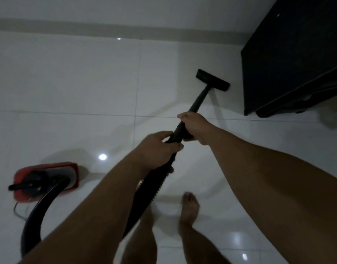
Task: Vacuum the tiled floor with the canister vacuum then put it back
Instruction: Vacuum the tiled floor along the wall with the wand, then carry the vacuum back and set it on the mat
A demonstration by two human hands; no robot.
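Left hand (160, 147): wrapped around the black wand (197, 101) at its lower end, right where the ribbed hose (144, 195) begins.
Right hand (194, 128): closed around the wand just above the left hand, the two hands nearly touching.
Floor head (213, 80): laid flat on the white tiled floor (68, 82), angled, one end just beside the dark cabinet (293, 54).
Canister (47, 180): red body seen low on the left, set on the tiles, well apart from the floor head; the hose is looped from it up to the hands.
Cord (18, 210): a thin dark line is trailed beside the canister.
Edges: a grey skirting strip (87, 27) is run along the far wall; the cabinet's front corner is close on the right.
Open room: wide glossy tile is left between canister and floor head.
Foot (189, 206): bare, planted behind the hands.
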